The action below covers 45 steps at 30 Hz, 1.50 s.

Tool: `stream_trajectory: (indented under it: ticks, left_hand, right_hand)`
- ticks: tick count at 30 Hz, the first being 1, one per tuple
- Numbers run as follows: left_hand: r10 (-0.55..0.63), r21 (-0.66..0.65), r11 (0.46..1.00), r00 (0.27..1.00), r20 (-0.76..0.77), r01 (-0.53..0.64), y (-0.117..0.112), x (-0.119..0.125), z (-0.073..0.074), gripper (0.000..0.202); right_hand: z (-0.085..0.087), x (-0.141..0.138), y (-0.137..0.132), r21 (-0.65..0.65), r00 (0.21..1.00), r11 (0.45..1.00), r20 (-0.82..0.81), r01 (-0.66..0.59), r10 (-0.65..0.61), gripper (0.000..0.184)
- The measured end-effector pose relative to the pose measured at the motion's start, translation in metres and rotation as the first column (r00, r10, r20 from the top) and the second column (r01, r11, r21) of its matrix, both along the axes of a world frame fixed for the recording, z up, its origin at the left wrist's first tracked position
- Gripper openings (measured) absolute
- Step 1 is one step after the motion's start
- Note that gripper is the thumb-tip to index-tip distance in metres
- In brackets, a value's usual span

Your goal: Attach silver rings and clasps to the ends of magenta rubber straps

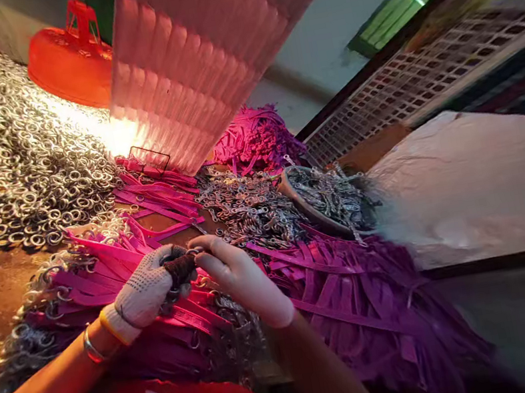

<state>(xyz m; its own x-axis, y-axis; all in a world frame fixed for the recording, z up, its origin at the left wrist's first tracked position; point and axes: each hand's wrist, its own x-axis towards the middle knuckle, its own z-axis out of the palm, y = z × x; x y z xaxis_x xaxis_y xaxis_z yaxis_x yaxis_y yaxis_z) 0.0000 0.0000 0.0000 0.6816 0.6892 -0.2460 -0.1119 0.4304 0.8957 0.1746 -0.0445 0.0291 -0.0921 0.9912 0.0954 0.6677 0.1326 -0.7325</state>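
Observation:
My left hand (149, 289) wears a white knitted glove with dark fingertips and is closed in a pinch. My right hand (240, 275) is bare, with its fingers curled against the left fingertips. Between the two hands sits a small metal ring or clasp (194, 252), too small to name surely. Both hands hover over a heap of magenta straps (182, 319) with metal rings on their ends. A pile of metal clasps (249, 209) lies just beyond my right hand.
A large heap of silver metal rings (6, 153) covers the left of the wooden table. A red lamp (68, 58) and a pink ribbed shade (196, 52) hang above. A bowl of metal clasps (328, 198) and purple straps (362, 301) lie right; a pale sheet (484, 184) beyond.

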Motion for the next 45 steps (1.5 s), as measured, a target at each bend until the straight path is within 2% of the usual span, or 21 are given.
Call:
stream_trajectory:
  ticks: [2,5,8,10,12,14,16,18,20,21,25,29,31,33,35,38,40,41,42,43,45]
  left_hand:
    - [0.005,0.075,0.997,1.0,-0.013,-0.004,-0.002,0.002,-0.004,0.02]
    - [-0.004,0.071,0.997,1.0,-0.018,0.006,-0.005,0.002,-0.01,0.018]
    - [-0.009,-0.122,0.992,1.0,0.023,0.011,-0.009,0.003,-0.016,0.02]
    - [0.039,-0.282,0.959,0.996,0.078,-0.016,-0.011,0.005,-0.018,0.024]
    - [0.106,-0.358,0.931,0.99,0.095,-0.066,-0.011,0.009,-0.017,0.027]
    - [0.133,-0.386,0.918,0.989,0.069,-0.097,-0.007,0.014,-0.012,0.025]
    - [0.104,-0.432,0.899,0.993,0.059,-0.068,0.001,0.018,-0.007,0.018]
    - [0.09,-0.487,0.873,0.989,0.119,-0.021,0.012,0.018,-0.003,0.013]
    - [0.152,-0.518,0.855,0.968,0.201,-0.027,0.023,0.015,-0.001,0.019]
    - [0.201,-0.53,0.846,0.953,0.226,-0.052,0.028,0.012,-0.001,0.023]
    - [0.29,-0.577,0.807,0.935,0.202,-0.126,0.034,0.0,-0.005,0.026]
    - [0.28,-0.516,0.839,0.951,0.132,-0.175,0.029,-0.008,-0.008,0.025]
    - [0.244,-0.476,0.862,0.965,0.095,-0.171,0.032,-0.009,-0.006,0.018]
    - [0.201,-0.449,0.88,0.978,0.064,-0.152,0.041,-0.011,0.003,0.01]
    - [0.16,-0.407,0.904,0.986,0.038,-0.131,0.055,-0.013,0.018,0.007]
    - [0.167,-0.231,0.96,0.986,0.027,-0.156,0.079,-0.012,0.047,0.008]
    - [0.168,-0.008,0.986,0.985,-0.029,-0.168,0.095,-0.004,0.064,0.012]
    - [0.149,0.134,0.982,0.983,-0.107,-0.134,0.103,0.004,0.068,0.013]
    - [0.123,0.26,0.963,0.97,-0.21,-0.066,0.11,0.013,0.069,0.014]
    - [0.101,0.356,0.934,0.942,-0.319,0.02,0.117,0.024,0.067,0.016]
    - [0.063,0.442,0.876,0.864,-0.5,0.192,0.131,0.049,0.053,0.014]
  right_hand:
    - [-0.007,-0.001,-0.004,0.069,0.994,0.997,0.105,0.025,-0.032,0.021]
    - [-0.014,-0.001,-0.011,0.166,0.958,0.986,0.282,0.009,-0.057,0.021]
    - [-0.021,-0.002,-0.021,0.265,0.889,0.962,0.452,-0.058,-0.071,0.032]
    - [-0.025,-0.007,-0.029,0.344,0.849,0.936,0.514,-0.075,-0.121,0.032]
    - [-0.029,-0.013,-0.036,0.35,0.877,0.937,0.452,-0.006,-0.163,0.029]
    - [-0.029,-0.013,-0.036,0.216,0.955,0.973,0.26,0.085,-0.141,0.03]
    - [-0.027,-0.003,-0.024,0.038,0.994,0.994,0.042,0.098,-0.1,0.03]
    - [-0.027,0.019,0.003,-0.058,0.993,0.992,-0.019,0.112,-0.113,0.036]
    - [-0.034,0.044,0.04,-0.072,0.951,0.962,0.182,0.265,-0.249,0.05]
    - [-0.04,0.056,0.059,-0.127,0.908,0.95,0.354,0.286,-0.226,0.053]
    - [-0.076,0.074,0.114,-0.224,0.852,0.932,0.505,0.284,-0.139,0.029]
    - [-0.096,0.064,0.129,-0.216,0.799,0.933,0.591,0.288,-0.11,0.031]
    - [-0.09,0.061,0.131,-0.201,0.792,0.943,0.603,0.265,-0.094,0.033]
    - [-0.071,0.06,0.128,-0.169,0.803,0.964,0.593,0.204,-0.066,0.035]
    - [-0.043,0.057,0.116,-0.12,0.823,0.987,0.567,0.11,-0.022,0.033]
    - [0.002,0.047,0.074,-0.078,0.838,0.985,0.518,-0.155,0.173,0.023]
    - [0.026,0.037,0.036,-0.066,0.72,0.85,0.499,-0.523,0.482,0.02]
    - [0.034,0.032,0.016,-0.086,0.641,0.769,0.499,-0.633,0.584,0.021]
    - [0.039,0.028,-0.002,-0.128,0.586,0.723,0.499,-0.679,0.639,0.024]
    - [0.04,0.024,-0.018,-0.165,0.556,0.704,0.501,-0.69,0.663,0.027]
    - [0.036,0.022,-0.042,-0.22,0.565,0.743,0.525,-0.632,0.636,0.027]
